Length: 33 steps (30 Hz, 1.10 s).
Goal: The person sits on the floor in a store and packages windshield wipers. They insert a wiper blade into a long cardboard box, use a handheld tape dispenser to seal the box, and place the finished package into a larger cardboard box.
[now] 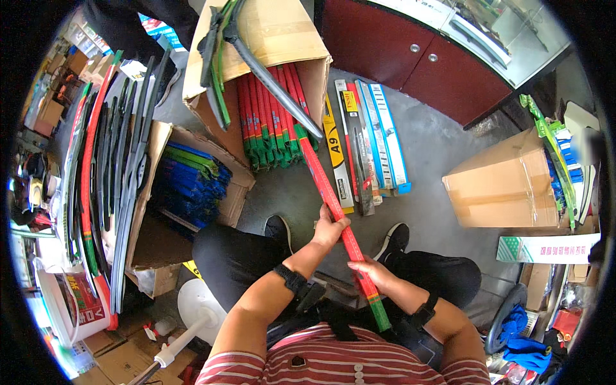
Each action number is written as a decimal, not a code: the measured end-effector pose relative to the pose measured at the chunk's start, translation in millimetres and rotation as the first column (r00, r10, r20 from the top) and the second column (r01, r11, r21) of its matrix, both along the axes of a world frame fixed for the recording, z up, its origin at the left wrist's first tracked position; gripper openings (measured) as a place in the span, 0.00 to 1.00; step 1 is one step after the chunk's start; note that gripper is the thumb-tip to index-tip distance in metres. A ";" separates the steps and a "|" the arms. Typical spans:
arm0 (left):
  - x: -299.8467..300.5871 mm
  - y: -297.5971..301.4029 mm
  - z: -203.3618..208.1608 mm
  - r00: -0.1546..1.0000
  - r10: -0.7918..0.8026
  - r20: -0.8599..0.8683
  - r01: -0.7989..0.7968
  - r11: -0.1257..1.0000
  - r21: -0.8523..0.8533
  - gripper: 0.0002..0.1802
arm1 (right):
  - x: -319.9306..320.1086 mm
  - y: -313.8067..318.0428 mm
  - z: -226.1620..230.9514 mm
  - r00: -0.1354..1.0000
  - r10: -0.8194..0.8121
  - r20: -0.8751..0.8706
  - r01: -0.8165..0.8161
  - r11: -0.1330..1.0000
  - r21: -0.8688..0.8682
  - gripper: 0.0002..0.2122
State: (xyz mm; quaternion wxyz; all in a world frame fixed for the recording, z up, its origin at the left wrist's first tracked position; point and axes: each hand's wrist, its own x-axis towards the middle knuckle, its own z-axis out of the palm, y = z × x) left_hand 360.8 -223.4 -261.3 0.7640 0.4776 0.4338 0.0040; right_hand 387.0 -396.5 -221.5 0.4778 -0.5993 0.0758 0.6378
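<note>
A long wiper blade in a red sleeve with green ends (325, 186) slants across my lap, its far end by an open carton. My left hand (328, 230) is closed round its middle. Lower down, my right hand (375, 273) grips it close to the near green end, with some fingers hidden behind the sleeve. Many matching red sleeved blades (269, 115) lie in the tipped carton (282, 32) ahead of me. Bare black wiper blades (228, 32) rest over that carton's top.
Left of me stands a carton of blue sleeved blades (192, 183), with loose black wipers (125, 147) leaning beside it. Flat packages (385, 135) lie on the floor ahead. A taped carton (504, 183) is at right, below a dark red cabinet (417, 61). Someone's dark-trousered legs (125, 25) show far left.
</note>
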 end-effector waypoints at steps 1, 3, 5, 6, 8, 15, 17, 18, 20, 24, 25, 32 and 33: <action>-5.1 -0.3 -14.3 1.000 -0.027 -0.003 0.027 0.995 0.099 0.50 | -3.9 -1.5 -3.1 1.000 -0.006 -0.017 0.006 1.000 -0.001 0.21; -12.9 -0.6 -42.7 0.999 0.013 0.049 -0.022 0.981 0.191 0.50 | -4.5 6.2 4.0 0.997 0.010 -0.078 -0.010 1.000 -0.001 0.22; -16.3 -2.0 -49.8 0.997 -0.017 0.075 -0.004 0.963 0.270 0.52 | -3.2 8.1 5.3 0.993 0.016 -0.119 -0.016 1.000 0.003 0.23; -16.3 -3.9 -58.4 0.999 -0.050 0.020 0.040 0.932 0.359 0.50 | -2.4 8.7 7.5 0.990 -0.005 -0.139 0.003 1.000 -0.015 0.24; -11.5 -5.1 -70.9 0.992 -0.090 -0.089 0.123 0.843 0.524 0.47 | 1.4 13.5 17.2 0.984 -0.031 -0.173 0.023 0.999 -0.046 0.24; -8.5 -21.8 -48.1 0.950 -0.227 -0.215 0.306 0.812 0.497 0.49 | 5.3 -11.0 14.8 0.990 -0.004 -0.140 -0.009 0.996 -0.092 0.20; -13.4 -25.5 -42.4 0.955 -0.223 -0.195 0.291 0.824 0.486 0.49 | 3.4 -11.8 25.6 0.987 -0.001 -0.159 -0.008 0.998 -0.060 0.20; -15.6 -27.0 -39.8 0.958 -0.220 -0.185 0.284 0.830 0.481 0.49 | 2.5 -12.6 28.4 0.986 0.001 -0.168 -0.008 0.999 -0.044 0.19; -14.9 -29.5 -39.5 0.956 -0.217 -0.197 0.287 0.835 0.470 0.48 | -0.4 -17.7 24.3 0.985 -0.012 -0.172 0.008 1.000 -0.028 0.19; -14.5 -32.6 -27.1 0.963 -0.214 -0.166 0.266 0.861 0.433 0.46 | -4.3 -23.6 17.6 0.992 0.000 -0.125 -0.005 0.999 -0.033 0.20; -15.7 -33.3 -34.0 0.966 -0.211 -0.150 0.256 0.864 0.434 0.44 | -5.3 -22.4 20.8 0.992 0.000 -0.123 -0.007 0.998 -0.058 0.21; -10.0 -11.0 -31.0 0.973 -0.221 -0.070 0.232 0.915 0.330 0.50 | -3.9 -2.0 16.4 0.999 0.045 0.006 -0.044 0.998 -0.055 0.24; -7.2 -4.7 -48.0 0.982 -0.187 -0.027 0.185 0.918 0.351 0.49 | -2.7 7.6 14.0 0.998 0.046 0.044 -0.044 0.998 -0.044 0.25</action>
